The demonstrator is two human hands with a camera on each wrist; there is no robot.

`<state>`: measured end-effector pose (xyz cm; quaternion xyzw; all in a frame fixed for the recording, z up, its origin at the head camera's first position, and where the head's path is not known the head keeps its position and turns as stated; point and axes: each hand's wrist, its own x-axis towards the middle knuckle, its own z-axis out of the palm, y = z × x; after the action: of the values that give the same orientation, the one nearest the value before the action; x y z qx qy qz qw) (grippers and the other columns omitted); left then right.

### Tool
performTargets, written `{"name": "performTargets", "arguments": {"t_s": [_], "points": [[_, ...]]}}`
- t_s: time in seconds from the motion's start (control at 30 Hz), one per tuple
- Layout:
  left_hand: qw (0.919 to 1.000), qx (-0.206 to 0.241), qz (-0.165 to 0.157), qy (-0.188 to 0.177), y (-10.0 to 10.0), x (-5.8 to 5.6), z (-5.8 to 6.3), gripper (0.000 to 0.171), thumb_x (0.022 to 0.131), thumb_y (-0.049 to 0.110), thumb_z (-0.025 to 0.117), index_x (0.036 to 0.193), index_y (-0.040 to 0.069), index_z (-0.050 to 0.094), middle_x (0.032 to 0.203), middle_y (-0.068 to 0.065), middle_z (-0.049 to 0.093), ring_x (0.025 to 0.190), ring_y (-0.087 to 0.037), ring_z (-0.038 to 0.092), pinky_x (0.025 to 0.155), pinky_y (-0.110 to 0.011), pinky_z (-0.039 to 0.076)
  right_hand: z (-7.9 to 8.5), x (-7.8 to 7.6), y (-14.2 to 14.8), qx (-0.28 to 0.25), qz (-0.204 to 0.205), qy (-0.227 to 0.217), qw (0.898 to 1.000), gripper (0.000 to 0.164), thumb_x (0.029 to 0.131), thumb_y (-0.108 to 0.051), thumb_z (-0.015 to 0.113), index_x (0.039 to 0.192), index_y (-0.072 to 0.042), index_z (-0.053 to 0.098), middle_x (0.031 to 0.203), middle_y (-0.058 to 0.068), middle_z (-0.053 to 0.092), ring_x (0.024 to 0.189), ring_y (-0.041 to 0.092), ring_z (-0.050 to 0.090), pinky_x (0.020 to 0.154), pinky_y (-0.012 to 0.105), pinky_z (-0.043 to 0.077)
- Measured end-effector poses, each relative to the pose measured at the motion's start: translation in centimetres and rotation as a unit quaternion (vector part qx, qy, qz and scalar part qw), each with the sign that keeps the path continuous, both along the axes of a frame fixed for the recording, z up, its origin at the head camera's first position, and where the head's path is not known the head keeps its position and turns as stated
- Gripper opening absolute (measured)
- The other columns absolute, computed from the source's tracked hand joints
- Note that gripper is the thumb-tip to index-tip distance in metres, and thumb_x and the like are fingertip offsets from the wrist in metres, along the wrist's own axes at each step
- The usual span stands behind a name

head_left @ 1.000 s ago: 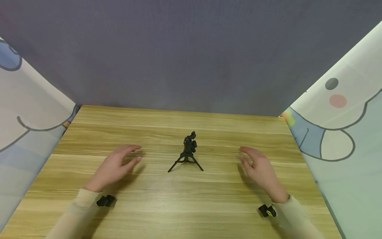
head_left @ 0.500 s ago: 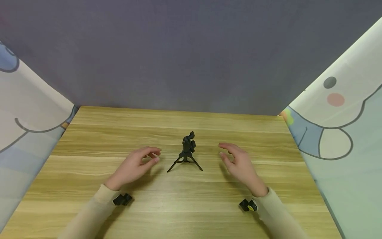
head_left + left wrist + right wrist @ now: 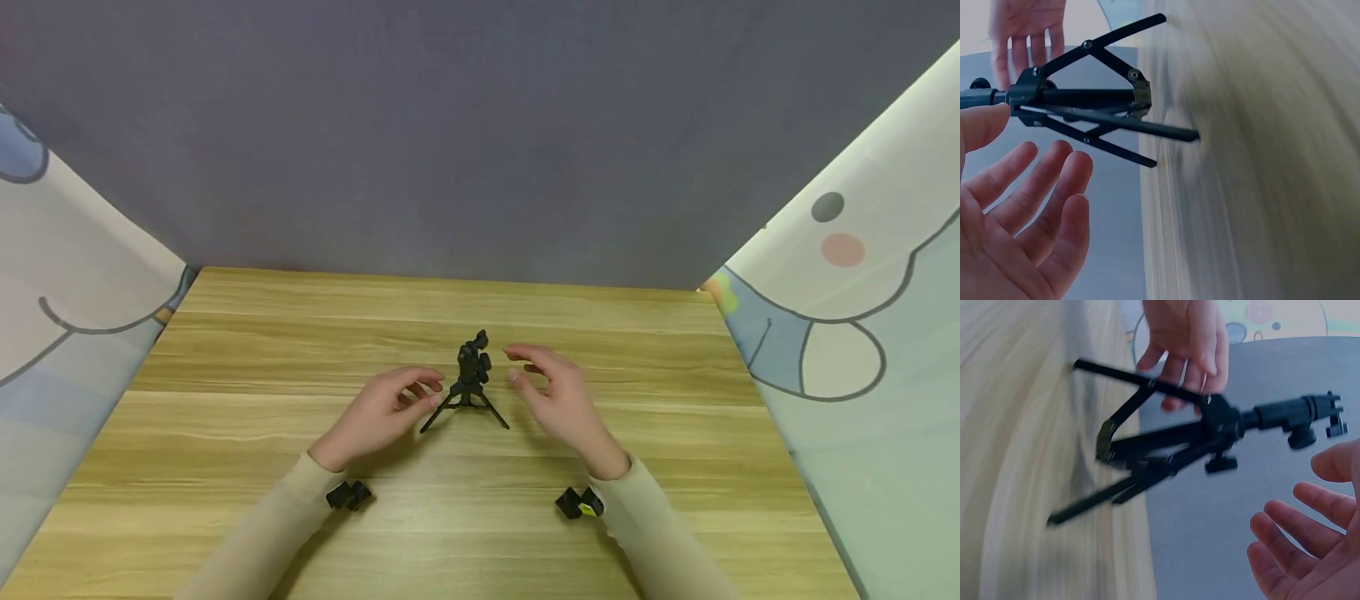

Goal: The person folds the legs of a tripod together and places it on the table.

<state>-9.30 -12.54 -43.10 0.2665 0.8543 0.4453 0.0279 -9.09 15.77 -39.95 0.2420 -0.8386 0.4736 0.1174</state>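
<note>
Head view shows the left grip point(image 3: 378, 417) and right grip point(image 3: 558, 402) much closer to the black tripod point(image 3: 468, 367) than a second ago; it has stayed put, standing upright between them. Both grips are apart and hold nothing, though whether the left one touches the tripod I cannot tell. Beneath them spreads a wood-grain tabletop point(image 3: 457, 525); beyond them rises a dark grey wall point(image 3: 480, 150), with cartoon-printed sheets point(image 3: 840, 358) on either side.

Black tripod point(image 3: 468, 368), streaky yellow table point(image 3: 465, 525), cream sleeves point(image 3: 262, 529); grey wall point(image 3: 465, 142), cartoon-print sheets point(image 3: 877, 283)
</note>
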Motion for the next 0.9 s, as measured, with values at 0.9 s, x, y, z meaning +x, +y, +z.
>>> {"name": "performTargets", "arguments": {"t_s": [0.9], "points": [[0.9968,-0.04,0.002,0.069,2.4,-0.2,-0.6,0.007,0.09,0.017,0.077,0.094,0.013,0.074,0.087,0.01,0.064,0.07,-0.003,0.056,0.061,-0.023,0.051,3.3,-1.1,-4.5,-0.176,0.092,-0.046,0.979,0.026,0.092,0.006,0.067,0.117,0.0,0.068,0.114,0.014,0.069,0.098,0.024,0.066,0.091,0.038,0.053]]}}
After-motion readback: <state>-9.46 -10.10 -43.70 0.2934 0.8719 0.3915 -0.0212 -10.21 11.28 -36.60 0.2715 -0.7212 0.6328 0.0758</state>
